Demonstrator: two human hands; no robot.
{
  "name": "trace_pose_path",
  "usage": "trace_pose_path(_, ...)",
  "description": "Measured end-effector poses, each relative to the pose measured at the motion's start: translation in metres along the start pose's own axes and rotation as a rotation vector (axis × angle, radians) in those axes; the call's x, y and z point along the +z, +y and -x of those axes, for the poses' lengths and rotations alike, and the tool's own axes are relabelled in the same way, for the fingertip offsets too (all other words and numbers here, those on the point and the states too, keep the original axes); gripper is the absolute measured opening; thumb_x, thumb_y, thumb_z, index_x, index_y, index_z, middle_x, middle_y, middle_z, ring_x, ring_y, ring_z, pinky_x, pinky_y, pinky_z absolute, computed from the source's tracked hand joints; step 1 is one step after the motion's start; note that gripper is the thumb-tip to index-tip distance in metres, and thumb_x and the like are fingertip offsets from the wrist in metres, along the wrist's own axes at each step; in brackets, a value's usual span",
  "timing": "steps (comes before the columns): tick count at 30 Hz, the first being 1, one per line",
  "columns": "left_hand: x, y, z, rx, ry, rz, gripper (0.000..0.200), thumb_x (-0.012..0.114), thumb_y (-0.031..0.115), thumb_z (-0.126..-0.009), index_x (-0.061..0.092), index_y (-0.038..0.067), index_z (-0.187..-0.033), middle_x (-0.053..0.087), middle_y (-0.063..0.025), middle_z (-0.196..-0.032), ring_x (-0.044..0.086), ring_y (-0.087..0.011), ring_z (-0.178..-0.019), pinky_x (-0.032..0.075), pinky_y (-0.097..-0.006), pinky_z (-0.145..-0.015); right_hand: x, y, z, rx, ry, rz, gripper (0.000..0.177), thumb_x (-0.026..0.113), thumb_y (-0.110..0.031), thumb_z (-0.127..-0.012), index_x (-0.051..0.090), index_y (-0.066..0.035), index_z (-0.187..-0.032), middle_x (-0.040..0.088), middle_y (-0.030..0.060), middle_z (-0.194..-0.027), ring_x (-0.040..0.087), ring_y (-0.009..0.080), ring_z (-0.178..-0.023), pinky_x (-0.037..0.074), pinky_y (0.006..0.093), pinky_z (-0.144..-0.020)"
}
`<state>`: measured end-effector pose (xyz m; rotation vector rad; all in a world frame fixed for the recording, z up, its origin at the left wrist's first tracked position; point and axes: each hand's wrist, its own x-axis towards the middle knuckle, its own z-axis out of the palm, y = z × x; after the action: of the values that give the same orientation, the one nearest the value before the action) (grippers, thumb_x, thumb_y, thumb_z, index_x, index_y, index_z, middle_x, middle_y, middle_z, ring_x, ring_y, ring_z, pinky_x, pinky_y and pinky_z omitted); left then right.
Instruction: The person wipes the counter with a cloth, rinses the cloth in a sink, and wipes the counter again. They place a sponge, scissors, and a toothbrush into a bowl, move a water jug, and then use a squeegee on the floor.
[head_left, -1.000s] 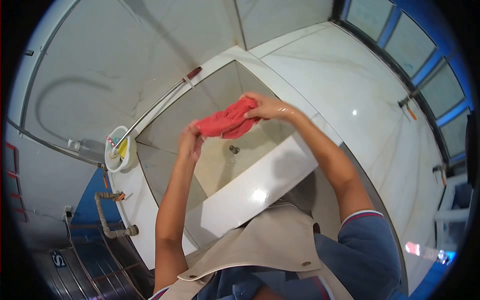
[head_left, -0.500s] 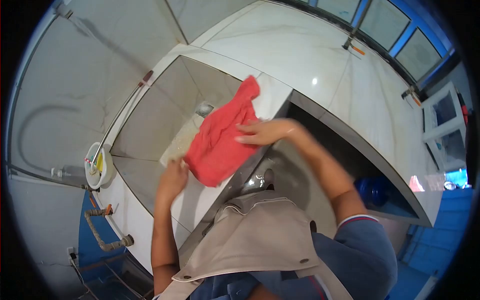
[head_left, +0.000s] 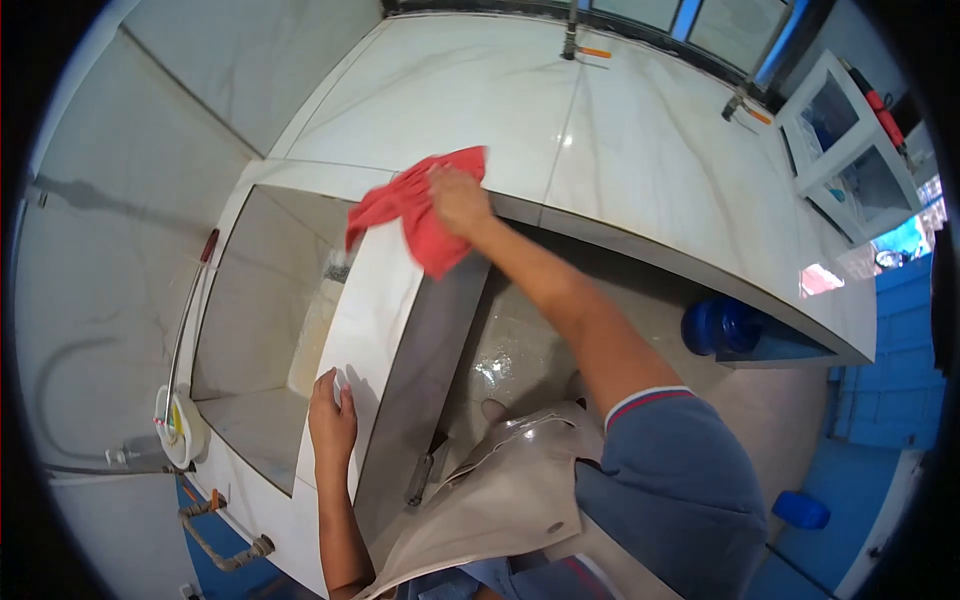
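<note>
From the head view, I see the red cloth (head_left: 408, 207) bunched in the right hand's (head_left: 461, 203) curled fingers at the sink ledge's (head_left: 378, 308) far end, its length slanting leftward; the left hand (head_left: 334, 414), well apart, rests loosely, holding nothing.

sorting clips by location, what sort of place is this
Likely a kitchen or utility wash area: a tiled basin is built in beside a long pale counter with orange-handled taps or valves.
</note>
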<state>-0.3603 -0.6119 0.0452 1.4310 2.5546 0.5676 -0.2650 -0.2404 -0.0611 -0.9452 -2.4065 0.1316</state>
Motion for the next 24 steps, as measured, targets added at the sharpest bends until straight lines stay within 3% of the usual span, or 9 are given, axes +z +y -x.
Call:
trace_pose_path(9, 0.066, 0.12, -0.067, 0.17, -0.103, 0.093, 0.028, 0.049, 0.012, -0.087, 0.053, -0.003, -0.111, 0.057, -0.0188, -0.103, 0.055, -0.0346, -0.094, 0.044, -0.0387, -0.081, -0.153, 0.233, 0.161, 0.333, 0.115, 0.414, 0.052, 0.047, -0.029, -0.085, 0.042, 0.007, -0.121, 0.043, 0.0249, -0.127, 0.044, 0.0363, -0.116, 0.031, 0.0437, -0.1)
trace_pose_path(12, 0.097, 0.15, -0.086, 0.264, -0.098, 0.08, 0.028, 0.048, 0.012, -0.087, 0.053, -0.002, -0.111, 0.057, -0.0186, -0.101, 0.056, -0.0342, -0.091, 0.044, -0.0389, -0.079, -0.251, 0.313, 0.281, 0.482, 0.138, 0.505, 0.062, 0.048, -0.048, -0.083, 0.03, -0.02, -0.136, 0.037, 0.0342, -0.126, 0.041, 0.0504, -0.112, 0.034, 0.0563, -0.092)
trace_pose_path(14, 0.105, 0.177, -0.091, 0.26, -0.128, 0.083, 0.028, 0.049, 0.012, -0.087, 0.053, -0.002, -0.11, 0.057, -0.0188, -0.1, 0.056, -0.0344, -0.09, 0.044, -0.039, -0.078, -0.329, 0.344, 0.337, 0.93, -0.204, 0.531, 0.075, 0.043, -0.066, -0.077, 0.022, -0.03, -0.139, 0.031, 0.0343, -0.13, 0.027, 0.0502, -0.123, 0.021, 0.0555, -0.101)
trace_pose_path(16, 0.113, 0.201, -0.09, 0.246, -0.159, 0.094, 0.028, 0.049, 0.012, -0.087, 0.053, -0.002, -0.11, 0.057, -0.019, -0.1, 0.056, -0.0345, -0.089, 0.044, -0.0391, -0.077, -0.388, 0.358, 0.348, 1.391, -0.34, 0.459, 0.074, 0.042, -0.063, -0.079, 0.02, -0.026, -0.14, 0.02, 0.0325, -0.137, 0.022, 0.048, -0.126, 0.016, 0.0536, -0.104)
trace_pose_path(20, 0.121, 0.229, -0.092, 0.219, -0.24, 0.114, 0.027, 0.049, 0.013, -0.087, 0.054, -0.001, -0.109, 0.057, -0.0189, -0.099, 0.056, -0.0348, -0.087, 0.044, -0.0398, -0.076, -0.337, 0.426, 0.36, 0.8, -0.173, 0.617, 0.053, 0.049, -0.032, -0.08, 0.043, -0.008, -0.126, 0.039, 0.0264, -0.129, 0.031, 0.0428, -0.123, 0.026, 0.0521, -0.099)
trace_pose_path(21, 0.127, 0.228, -0.094, 0.308, -0.197, 0.131, 0.027, 0.049, 0.013, -0.087, 0.054, -0.001, -0.11, 0.057, -0.019, -0.1, 0.056, -0.035, -0.088, 0.044, -0.0396, -0.077, -0.27, 0.439, 0.359, 0.588, 0.072, 0.991, 0.041, 0.048, -0.023, -0.079, 0.052, -0.001, -0.114, 0.049, 0.0254, -0.118, 0.035, 0.0412, -0.12, 0.027, 0.0513, -0.099)
trace_pose_path(22, 0.129, 0.228, -0.095, 0.395, -0.153, 0.147, 0.027, 0.048, 0.013, -0.088, 0.054, -0.001, -0.11, 0.057, -0.0191, -0.101, 0.055, -0.0352, -0.089, 0.043, -0.0395, -0.077, -0.18, 0.468, 0.345, 0.635, -0.04, 0.801, 0.046, 0.044, -0.035, -0.084, 0.056, -0.001, -0.112, 0.041, 0.025, -0.128, 0.033, 0.0403, -0.123, 0.016, 0.0565, -0.103)
trace_pose_path(23, 0.126, 0.233, -0.096, 0.396, -0.162, 0.134, 0.027, 0.048, 0.013, -0.088, 0.054, -0.001, -0.11, 0.057, -0.0191, -0.101, 0.055, -0.0352, -0.089, 0.043, -0.0395, -0.077, -0.225, 0.344, 0.26, 0.632, -0.527, 0.476, 0.049, 0.048, -0.035, -0.081, 0.056, 0.004, -0.111, 0.042, 0.0297, -0.125, 0.032, 0.0432, -0.122, 0.013, 0.0578, -0.103)
trace_pose_path(24, 0.119, 0.243, -0.098, 0.408, -0.166, 0.144, 0.027, 0.048, 0.014, -0.088, 0.054, -0.001, -0.11, 0.057, -0.0195, -0.103, 0.055, -0.0355, -0.091, 0.043, -0.0394, -0.079, -0.225, 0.268, 0.22, 0.451, -0.55, 0.299, 0.056, 0.053, -0.037, -0.077, 0.055, 0.008, -0.109, 0.039, 0.0322, -0.125, 0.029, 0.0433, -0.124, 0.009, 0.0583, -0.104)
